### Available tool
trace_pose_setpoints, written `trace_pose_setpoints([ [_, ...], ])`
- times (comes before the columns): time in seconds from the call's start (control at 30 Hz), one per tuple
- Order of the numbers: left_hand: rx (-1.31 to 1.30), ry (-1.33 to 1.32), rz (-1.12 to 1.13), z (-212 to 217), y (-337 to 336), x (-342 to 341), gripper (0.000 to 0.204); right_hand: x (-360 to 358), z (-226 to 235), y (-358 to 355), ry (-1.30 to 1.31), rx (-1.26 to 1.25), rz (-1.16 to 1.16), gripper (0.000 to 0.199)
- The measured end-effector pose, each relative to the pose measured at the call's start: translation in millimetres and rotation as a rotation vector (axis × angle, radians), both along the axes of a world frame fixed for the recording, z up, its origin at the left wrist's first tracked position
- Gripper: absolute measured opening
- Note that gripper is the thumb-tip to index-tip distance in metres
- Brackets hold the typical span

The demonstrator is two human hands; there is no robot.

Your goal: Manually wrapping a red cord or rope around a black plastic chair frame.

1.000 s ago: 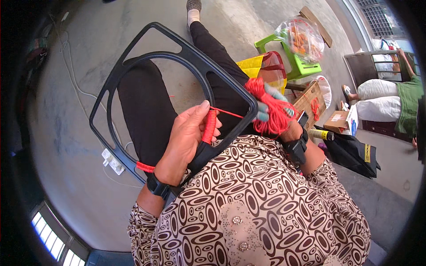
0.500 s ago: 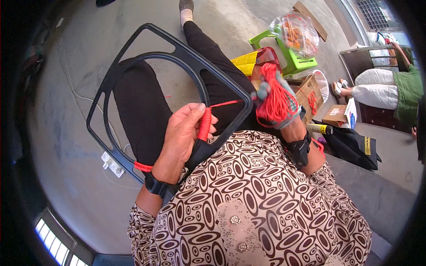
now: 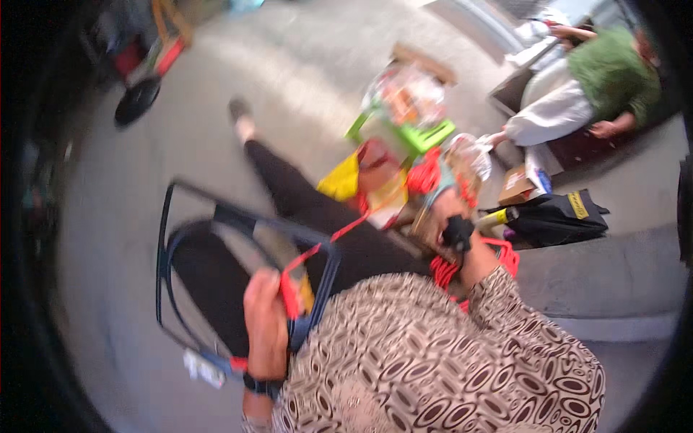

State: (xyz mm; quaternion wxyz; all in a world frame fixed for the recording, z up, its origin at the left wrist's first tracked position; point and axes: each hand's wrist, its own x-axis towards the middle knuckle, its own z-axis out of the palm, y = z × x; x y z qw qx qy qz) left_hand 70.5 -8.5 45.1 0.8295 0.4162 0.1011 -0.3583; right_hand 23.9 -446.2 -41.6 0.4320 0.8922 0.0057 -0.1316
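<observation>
My left hand [image 3: 266, 317] is closed around one side of a black plastic frame [image 3: 289, 229] with a round opening, where red cord winding [image 3: 291, 294] wraps the bar. The frame lies over my lap and black-trousered legs. From the winding a strand of red cord [image 3: 349, 229] runs up and right toward my right hand [image 3: 439, 204], which wears a grey-green glove. A bundle of red cord [image 3: 424, 172] is held in that hand; motion blur softens its fingers. More red cord [image 3: 505, 252] hangs by my right forearm.
A green stool [image 3: 427, 137] bears a clear plastic bag [image 3: 408, 94] with orange contents. Before it stands a yellow and red bag [image 3: 341, 179]. To the right are a cardboard box [image 3: 515, 185], a black bag [image 3: 552, 225] and a person in a green top [image 3: 613, 72]. A white power strip [image 3: 203, 368] lies lower left.
The view has swung, so the scene sits differently. My right hand has drawn away from the frame with the cord bundle, and the strand between is longer. My left hand keeps its hold.
</observation>
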Motion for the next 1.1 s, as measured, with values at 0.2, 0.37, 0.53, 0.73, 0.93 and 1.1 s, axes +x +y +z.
trace_pose_setpoints([
  [0.2, 0.101, -0.007, -0.151, -5, 3, 2, 0.010, 8, 45, 115, 0.516, -2.535, 1.265, 0.009],
  [0.37, 0.036, 0.019, -0.162, -2, -15, -3, 0.010, 5, 84, 184, -0.499, -3.734, 0.999, 0.041],
  [0.53, 0.014, -0.084, -0.151, -12, -19, -7, 0.013, 27, 76, 210, -0.239, -3.694, 0.566, 0.040],
  [0.73, 0.087, -0.224, -0.166, -10, -24, -11, 0.021, 50, 80, 233, -0.502, -3.649, 0.778, 0.042],
  [0.93, 0.069, 0.082, -0.017, -7, -24, -12, 0.040, 46, 4, 254, -0.406, -3.151, 0.950, 0.041],
  [1.1, 0.049, 0.272, -0.213, -39, -9, -3, 0.049, 18, -38, 233, -0.215, -2.760, 0.996, 0.042],
])
